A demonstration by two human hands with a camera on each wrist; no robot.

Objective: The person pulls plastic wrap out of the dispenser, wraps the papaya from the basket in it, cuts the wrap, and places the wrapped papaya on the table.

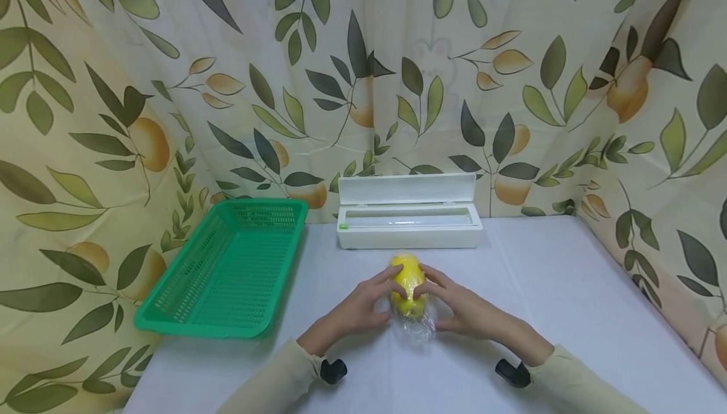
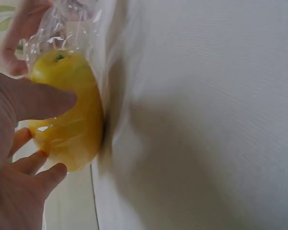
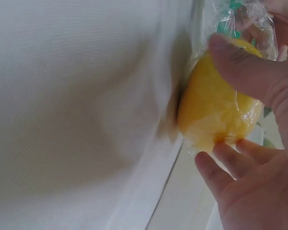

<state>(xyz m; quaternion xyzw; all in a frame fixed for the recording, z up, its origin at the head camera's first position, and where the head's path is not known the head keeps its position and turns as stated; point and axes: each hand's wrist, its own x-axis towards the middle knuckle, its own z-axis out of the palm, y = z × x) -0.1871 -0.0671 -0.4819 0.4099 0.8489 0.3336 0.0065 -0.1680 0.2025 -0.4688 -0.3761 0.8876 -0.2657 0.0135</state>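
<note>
A yellow oblong fruit (image 1: 410, 283), its exact kind hard to tell, lies on the white table, wrapped in clear cling film (image 1: 418, 329). Loose film bunches at the end nearer me. My left hand (image 1: 363, 305) holds the fruit from the left, and in the left wrist view its thumb lies across the wrapped side. From the right my right hand (image 1: 467, 308) holds it, thumb and fingers curved around the film. The right wrist view shows the fruit (image 3: 216, 100) between thumb and fingertips; some of the film's far side is hidden.
Behind the fruit stands a white cling film dispenser (image 1: 409, 238) with its lid raised. A green plastic basket (image 1: 238, 275) sits at the left. Patterned curtains (image 1: 397, 86) enclose the back and sides of the table (image 1: 545, 275).
</note>
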